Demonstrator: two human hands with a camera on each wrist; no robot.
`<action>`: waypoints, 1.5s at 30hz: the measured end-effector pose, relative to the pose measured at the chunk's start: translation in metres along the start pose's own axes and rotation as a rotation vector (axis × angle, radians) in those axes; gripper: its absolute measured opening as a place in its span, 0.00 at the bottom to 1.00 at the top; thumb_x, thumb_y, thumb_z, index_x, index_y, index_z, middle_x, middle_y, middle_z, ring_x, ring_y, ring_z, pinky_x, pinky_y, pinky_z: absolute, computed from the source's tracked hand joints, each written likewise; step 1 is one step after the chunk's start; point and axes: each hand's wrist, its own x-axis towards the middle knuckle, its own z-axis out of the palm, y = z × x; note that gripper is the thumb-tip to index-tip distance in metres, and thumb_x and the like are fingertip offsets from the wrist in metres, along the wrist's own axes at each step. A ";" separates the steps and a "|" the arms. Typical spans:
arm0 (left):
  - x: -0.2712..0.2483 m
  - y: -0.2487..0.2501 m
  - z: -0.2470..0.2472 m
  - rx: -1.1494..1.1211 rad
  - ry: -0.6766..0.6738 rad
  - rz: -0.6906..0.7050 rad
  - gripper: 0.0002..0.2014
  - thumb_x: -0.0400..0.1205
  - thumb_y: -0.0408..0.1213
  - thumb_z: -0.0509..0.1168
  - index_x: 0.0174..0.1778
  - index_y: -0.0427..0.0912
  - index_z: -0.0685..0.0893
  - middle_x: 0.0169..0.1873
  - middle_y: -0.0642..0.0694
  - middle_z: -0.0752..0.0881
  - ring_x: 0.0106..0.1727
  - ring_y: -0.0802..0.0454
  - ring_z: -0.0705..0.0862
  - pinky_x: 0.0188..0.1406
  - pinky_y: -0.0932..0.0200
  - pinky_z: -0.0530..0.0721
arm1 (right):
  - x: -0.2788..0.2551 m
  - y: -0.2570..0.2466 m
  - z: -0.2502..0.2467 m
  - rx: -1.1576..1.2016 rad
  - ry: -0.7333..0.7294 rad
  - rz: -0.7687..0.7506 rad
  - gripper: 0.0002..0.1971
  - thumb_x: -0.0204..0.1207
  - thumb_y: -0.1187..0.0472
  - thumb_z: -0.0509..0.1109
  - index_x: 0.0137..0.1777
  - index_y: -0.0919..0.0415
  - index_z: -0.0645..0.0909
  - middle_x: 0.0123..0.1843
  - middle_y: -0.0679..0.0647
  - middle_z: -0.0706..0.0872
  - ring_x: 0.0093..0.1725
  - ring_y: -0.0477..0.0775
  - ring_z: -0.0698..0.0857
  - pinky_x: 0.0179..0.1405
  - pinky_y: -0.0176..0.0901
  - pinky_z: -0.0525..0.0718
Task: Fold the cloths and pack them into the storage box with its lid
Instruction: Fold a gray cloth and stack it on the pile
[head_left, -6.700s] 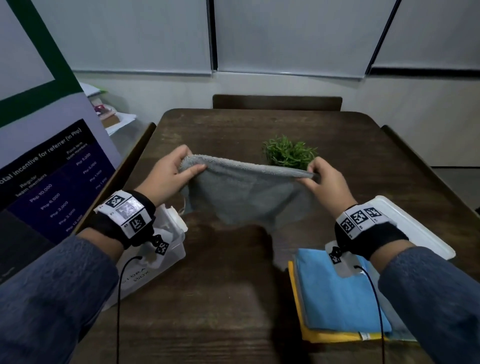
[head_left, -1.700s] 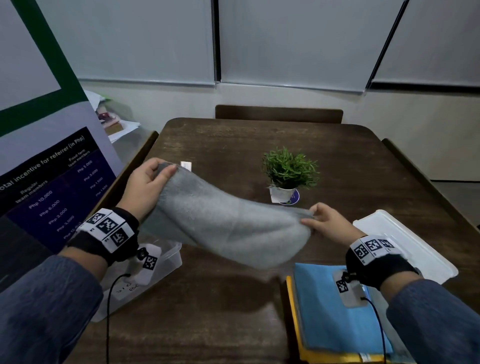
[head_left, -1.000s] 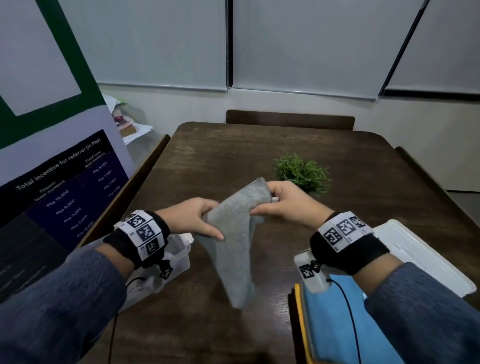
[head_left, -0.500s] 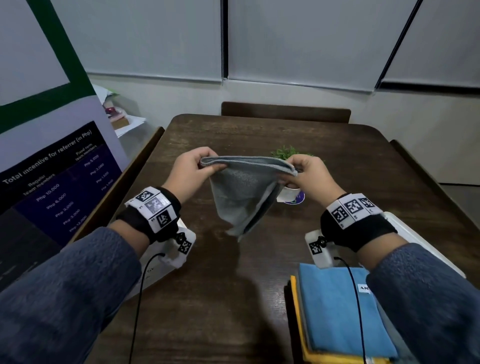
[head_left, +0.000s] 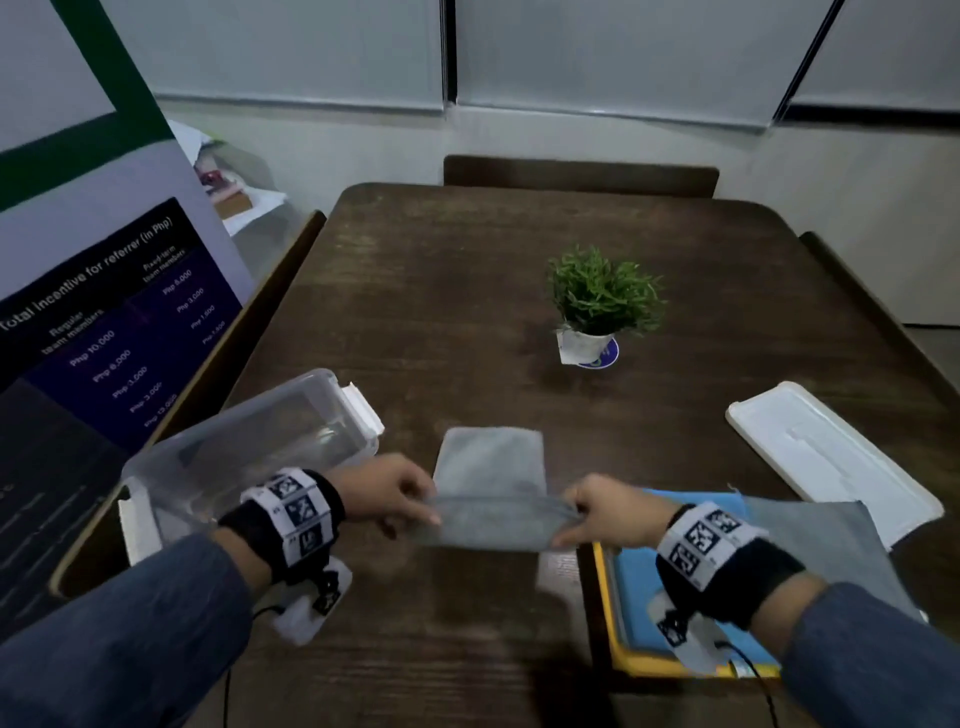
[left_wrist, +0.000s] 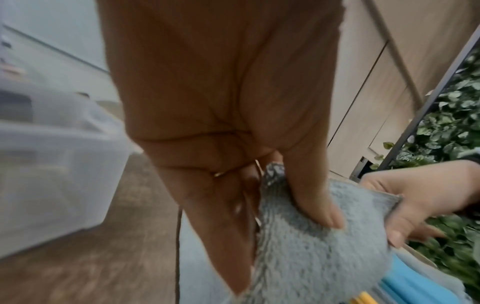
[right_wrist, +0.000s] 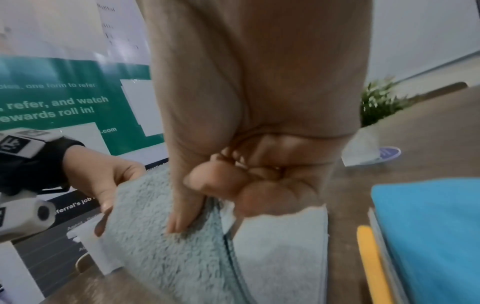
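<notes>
A folded grey cloth (head_left: 491, 467) lies with its far half on the table; its near edge is lifted between both hands. My left hand (head_left: 387, 493) pinches the left corner, thumb on top of the grey cloth (left_wrist: 319, 253). My right hand (head_left: 605, 512) pinches the right corner of the grey cloth (right_wrist: 166, 257). The clear storage box (head_left: 249, 447) stands open at the left, with nothing visible inside. Its white lid (head_left: 831, 462) lies at the right. A stack of cloths, blue (head_left: 631, 603) over yellow (head_left: 608, 623), with a grey one (head_left: 826, 540), lies under my right wrist.
A small potted plant (head_left: 597, 306) stands beyond the cloth at mid-table. A poster board (head_left: 98, 291) leans at the left edge. Chair backs (head_left: 579, 174) ring the dark wooden table (head_left: 441, 270).
The hands have come down from chest height toward the table. The grey cloth, hanging folded between them before, now lies partly on the table with its near edge still held.
</notes>
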 end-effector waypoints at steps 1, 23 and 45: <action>0.003 -0.011 0.014 -0.008 -0.074 -0.051 0.07 0.74 0.42 0.77 0.42 0.45 0.88 0.34 0.50 0.85 0.37 0.56 0.84 0.34 0.58 0.87 | 0.002 0.007 0.014 -0.010 -0.058 0.023 0.11 0.71 0.53 0.79 0.36 0.53 0.80 0.29 0.48 0.81 0.28 0.52 0.82 0.25 0.43 0.79; 0.106 -0.060 0.032 -0.100 0.568 -0.089 0.05 0.78 0.41 0.72 0.44 0.45 0.84 0.37 0.44 0.85 0.40 0.52 0.82 0.42 0.60 0.77 | 0.085 0.044 0.013 0.308 0.257 0.300 0.12 0.80 0.58 0.70 0.60 0.63 0.80 0.45 0.63 0.90 0.25 0.53 0.87 0.22 0.46 0.85; 0.146 -0.079 0.062 0.015 0.504 -0.281 0.40 0.66 0.49 0.81 0.74 0.59 0.72 0.63 0.48 0.63 0.69 0.46 0.64 0.69 0.62 0.61 | 0.143 0.048 0.079 -0.072 0.290 0.303 0.57 0.66 0.32 0.73 0.85 0.45 0.39 0.85 0.59 0.30 0.84 0.62 0.33 0.83 0.63 0.47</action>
